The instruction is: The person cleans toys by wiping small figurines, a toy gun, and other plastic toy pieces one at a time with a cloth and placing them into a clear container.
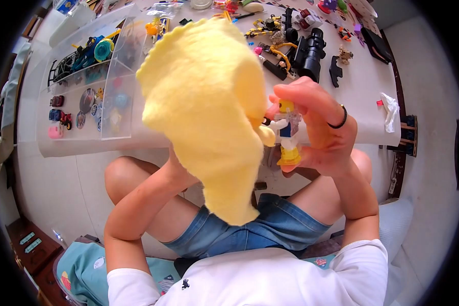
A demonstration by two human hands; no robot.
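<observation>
Well to the left of your left hand [181, 168], a clear plastic box [123, 66] with small toys in it sits on the surface [364, 94]. Your left hand is mostly hidden by the yellow cloth [204, 102] draped over it, so I cannot tell how its fingers are set. Just right of that hand is the toy figure [287, 127], held off the surface; your right hand [321, 125] has its fingers closed on it in a narrow grip. Beyond your right hand lies a black tube [310, 53], and further right of the hand, a black case [376, 45] and a crumpled white wrapper [390, 111]
</observation>
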